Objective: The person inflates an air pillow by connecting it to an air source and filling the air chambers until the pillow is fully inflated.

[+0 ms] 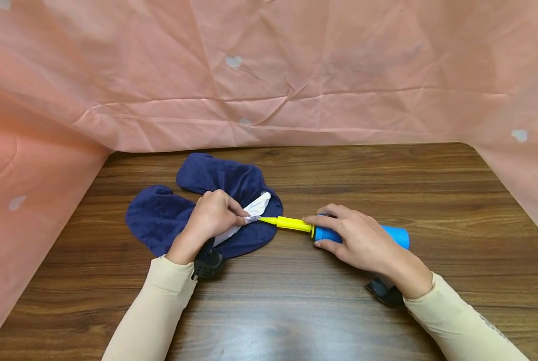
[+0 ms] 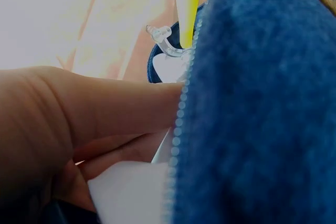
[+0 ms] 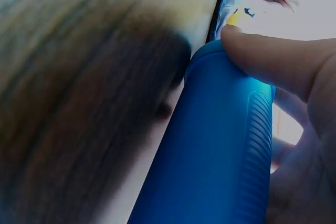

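A flat, dark blue velvety inflatable pillow (image 1: 169, 215) lies on the wooden table, with a white flap (image 1: 255, 208) folded out. My left hand (image 1: 214, 213) pinches the clear valve (image 2: 163, 38) at the flap's tip. A hand pump with a yellow nozzle (image 1: 287, 223) and a blue barrel (image 1: 397, 235) lies to the right, its nozzle tip at the valve. My right hand (image 1: 359, 235) grips the blue barrel (image 3: 215, 150) near its front end, thumb on top. The blue fabric (image 2: 262, 108) fills the left wrist view.
A pink plastic sheet (image 1: 269, 75) forms a wall behind and on both sides of the brown wooden table (image 1: 296, 311). Black wrist-camera mounts (image 1: 207, 263) sit under both forearms.
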